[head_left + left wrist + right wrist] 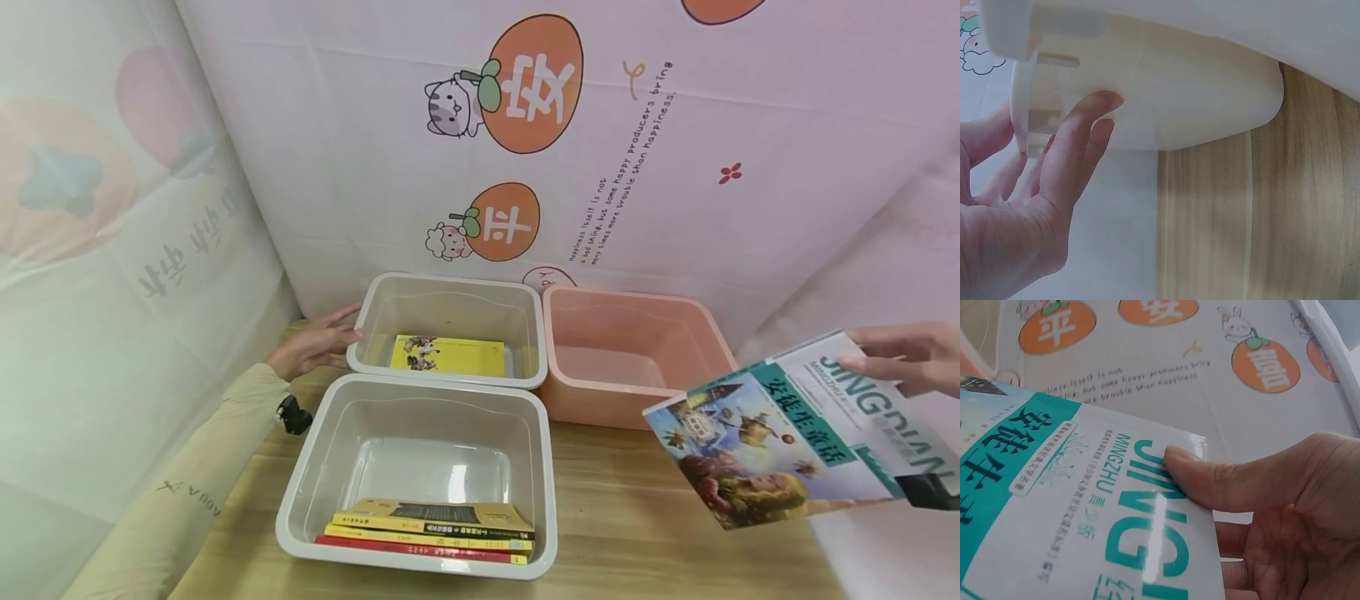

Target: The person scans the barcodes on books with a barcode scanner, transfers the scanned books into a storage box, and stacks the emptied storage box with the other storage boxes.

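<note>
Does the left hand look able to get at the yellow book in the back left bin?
Probably yes: the left hand touches the back left bin from outside and would have to reach over its side, but nothing covers the yellow book.

My feed: wooden table | near grey bin on it | from that: far grey bin 12 o'clock, pink bin 2 o'clock
</note>
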The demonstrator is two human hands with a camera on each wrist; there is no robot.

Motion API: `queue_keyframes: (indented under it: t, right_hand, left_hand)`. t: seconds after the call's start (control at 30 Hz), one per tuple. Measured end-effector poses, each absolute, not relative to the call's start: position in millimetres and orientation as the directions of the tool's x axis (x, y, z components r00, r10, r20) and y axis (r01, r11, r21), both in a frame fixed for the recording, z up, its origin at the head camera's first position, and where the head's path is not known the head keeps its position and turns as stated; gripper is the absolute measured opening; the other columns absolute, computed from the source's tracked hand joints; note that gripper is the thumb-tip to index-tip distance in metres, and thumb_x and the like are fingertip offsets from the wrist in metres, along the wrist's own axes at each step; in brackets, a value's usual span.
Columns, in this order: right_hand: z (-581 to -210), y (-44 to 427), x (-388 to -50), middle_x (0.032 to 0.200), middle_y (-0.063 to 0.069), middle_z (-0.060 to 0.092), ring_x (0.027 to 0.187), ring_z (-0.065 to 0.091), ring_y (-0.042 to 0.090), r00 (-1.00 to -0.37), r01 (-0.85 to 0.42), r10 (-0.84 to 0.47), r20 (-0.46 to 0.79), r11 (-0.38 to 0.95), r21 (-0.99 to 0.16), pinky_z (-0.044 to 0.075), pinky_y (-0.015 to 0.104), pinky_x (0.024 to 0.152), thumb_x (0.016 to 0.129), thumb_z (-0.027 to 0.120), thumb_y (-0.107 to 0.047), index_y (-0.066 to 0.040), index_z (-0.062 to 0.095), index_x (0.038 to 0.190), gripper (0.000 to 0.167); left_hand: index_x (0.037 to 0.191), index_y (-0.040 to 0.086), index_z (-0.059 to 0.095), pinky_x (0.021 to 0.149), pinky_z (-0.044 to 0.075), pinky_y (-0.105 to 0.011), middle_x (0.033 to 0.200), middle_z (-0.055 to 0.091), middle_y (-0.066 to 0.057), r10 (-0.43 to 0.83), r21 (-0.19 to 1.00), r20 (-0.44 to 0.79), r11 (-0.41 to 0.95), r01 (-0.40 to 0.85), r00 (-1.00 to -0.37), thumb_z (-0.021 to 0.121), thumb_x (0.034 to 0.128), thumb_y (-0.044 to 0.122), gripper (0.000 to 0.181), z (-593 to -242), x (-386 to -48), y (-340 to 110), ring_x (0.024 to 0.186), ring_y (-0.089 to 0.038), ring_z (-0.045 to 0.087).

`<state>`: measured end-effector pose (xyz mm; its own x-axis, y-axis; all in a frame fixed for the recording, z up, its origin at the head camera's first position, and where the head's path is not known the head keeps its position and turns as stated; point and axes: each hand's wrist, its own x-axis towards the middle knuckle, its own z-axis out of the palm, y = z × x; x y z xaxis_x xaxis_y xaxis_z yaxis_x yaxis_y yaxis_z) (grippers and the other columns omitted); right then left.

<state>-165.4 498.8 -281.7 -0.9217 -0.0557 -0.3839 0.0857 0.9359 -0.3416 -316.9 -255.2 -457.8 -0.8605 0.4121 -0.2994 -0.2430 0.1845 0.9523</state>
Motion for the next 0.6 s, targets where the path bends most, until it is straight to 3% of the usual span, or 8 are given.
queue_keyframes:
  t: [0.1,0.2,0.27,0.33,0.4,0.47,0.6]
  right_hand:
    - [-279.1,490.1,-165.6,0.113,0.017,0.073,0.081,0.07,0.024,-0.95,0.038,-0.075,-0.304,0.937,-0.348,0.059,0.04,0.064,0.108,0.056,-0.044,0.0,0.038,0.153,0.065]
    - [-275.5,480.1,-166.0,0.11,0.009,0.074,0.079,0.07,0.019,-0.974,0.013,-0.074,-0.214,0.925,-0.38,0.058,0.037,0.064,0.108,0.058,-0.037,-0.003,0.045,0.15,0.055]
    - [-272.2,472.0,-167.2,0.107,-0.005,0.074,0.079,0.069,0.014,-0.983,-0.002,-0.078,-0.163,0.908,-0.418,0.057,0.033,0.065,0.108,0.06,-0.032,-0.013,0.052,0.145,0.042]
    - [-269.2,463.3,-168.5,0.102,-0.021,0.071,0.08,0.069,0.011,-0.988,0.0,-0.069,-0.135,0.89,-0.456,0.054,0.027,0.067,0.108,0.06,-0.031,-0.032,0.055,0.137,0.03]
    - [-265.8,454.9,-171.4,0.099,-0.031,0.066,0.081,0.069,0.01,-0.988,-0.006,-0.084,-0.127,0.857,-0.515,0.054,0.024,0.068,0.109,0.058,-0.026,-0.047,0.052,0.129,0.03]
    - [-262.8,447.7,-174.9,0.1,-0.031,0.067,0.083,0.07,0.01,-0.987,-0.018,-0.107,-0.121,0.819,-0.574,0.054,0.022,0.069,0.11,0.055,-0.02,-0.056,0.049,0.123,0.039]
    - [-259.4,436.7,-184.8,0.104,-0.026,0.069,0.084,0.069,0.009,-0.983,-0.036,-0.147,-0.11,0.738,-0.674,0.053,0.018,0.072,0.11,0.051,-0.011,-0.058,0.054,0.122,0.049]
  left_hand:
    - [0.17,0.02,0.0,0.09,0.062,-0.042,0.17,0.02,-0.029,0.41,0.953,-0.297,0.186,-0.24,-0.862,0.049,0.1118,0.014,0.077,-457.7,-317.0,-255.0,0.144,-0.053,0.04]
    - [0.17,0.02,-0.001,0.092,0.061,-0.044,0.17,0.019,-0.029,0.412,0.954,-0.291,0.191,-0.231,-0.863,0.048,0.1121,0.014,0.076,-457.3,-317.1,-255.1,0.143,-0.053,0.042]
    - [0.17,0.02,0.0,0.092,0.061,-0.044,0.17,0.019,-0.029,0.41,0.954,-0.29,0.192,-0.229,-0.865,0.048,0.1122,0.014,0.076,-457.3,-317.3,-255.1,0.143,-0.053,0.042]
    - [0.17,0.02,0.0,0.092,0.061,-0.044,0.17,0.02,-0.028,0.406,0.954,-0.291,0.195,-0.229,-0.866,0.048,0.1122,0.014,0.076,-457.3,-317.3,-255.0,0.142,-0.053,0.043]
    - [0.17,0.02,0.001,0.092,0.061,-0.044,0.17,0.02,-0.028,0.401,0.953,-0.292,0.194,-0.231,-0.868,0.049,0.1121,0.015,0.076,-457.6,-317.4,-255.0,0.142,-0.052,0.043]
    - [0.17,0.021,0.001,0.092,0.061,-0.044,0.17,0.02,-0.028,0.397,0.953,-0.294,0.195,-0.233,-0.87,0.049,0.112,0.015,0.076,-458.2,-317.5,-255.5,0.142,-0.052,0.044]
    - [0.17,0.021,0.001,0.092,0.061,-0.043,0.17,0.021,-0.028,0.388,0.952,-0.295,0.199,-0.234,-0.873,0.05,0.1119,0.015,0.076,-458.5,-317.3,-255.0,0.142,-0.051,0.044]
